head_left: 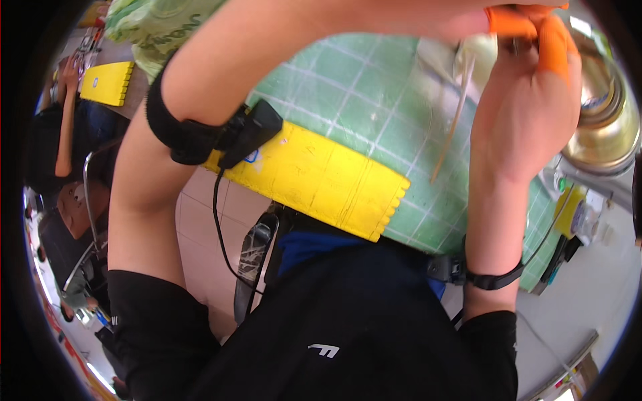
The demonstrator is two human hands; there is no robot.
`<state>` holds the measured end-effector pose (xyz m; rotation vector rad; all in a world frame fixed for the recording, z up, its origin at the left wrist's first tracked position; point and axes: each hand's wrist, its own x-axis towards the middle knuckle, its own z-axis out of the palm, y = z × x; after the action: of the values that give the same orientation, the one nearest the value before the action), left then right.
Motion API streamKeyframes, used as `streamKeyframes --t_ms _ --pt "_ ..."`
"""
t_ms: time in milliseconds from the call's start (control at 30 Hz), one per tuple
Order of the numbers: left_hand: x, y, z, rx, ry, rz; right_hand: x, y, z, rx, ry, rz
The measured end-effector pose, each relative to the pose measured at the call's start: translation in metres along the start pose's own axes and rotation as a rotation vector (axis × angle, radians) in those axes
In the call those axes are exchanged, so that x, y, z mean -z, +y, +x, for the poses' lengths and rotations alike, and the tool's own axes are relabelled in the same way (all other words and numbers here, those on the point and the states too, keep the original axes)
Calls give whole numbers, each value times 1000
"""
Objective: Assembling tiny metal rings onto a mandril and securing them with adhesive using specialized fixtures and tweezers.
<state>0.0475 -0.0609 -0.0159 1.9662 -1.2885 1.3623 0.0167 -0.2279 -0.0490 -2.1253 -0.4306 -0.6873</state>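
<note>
My left hand reaches across to the top right, partly cut off by the frame's edge, with orange covers on its fingers. Just below and touching it, my right hand has its orange-covered fingers bent inward. Both hands are closed together around something small and dark, mostly hidden by the fingers. A thin pale stick slants over the green gridded mat left of my right hand. Behind the stick lies a blurred whitish bundle. To the right of my right hand stands a shiny gold-coloured metal container.
A yellow strip with a scalloped end lies along the mat's near edge. A green plastic bag is at the upper left. Farther left, another person's arm is near a second yellow strip. A yellow object stands at right.
</note>
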Motion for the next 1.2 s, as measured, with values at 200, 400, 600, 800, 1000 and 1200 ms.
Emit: streamKeyframes --t_ms 200,400,600,800,1000,1200 --pt "24 3 5 701 -205 -448 -18 -14 -7 -338 71 980" --pt "12 2 12 655 -178 -624 -8 -6 -16 -269 54 919" --pt "14 13 22 568 -285 -424 -8 15 -16 -288 26 1035" --pt "27 57 11 213 -122 -106 16 -20 -39 -374 -51 1067" --pt "19 58 5 243 -15 -255 36 -25 -53 -325 -198 951" --pt "19 41 13 566 39 -707 69 -17 -53 -655 -554 1439"
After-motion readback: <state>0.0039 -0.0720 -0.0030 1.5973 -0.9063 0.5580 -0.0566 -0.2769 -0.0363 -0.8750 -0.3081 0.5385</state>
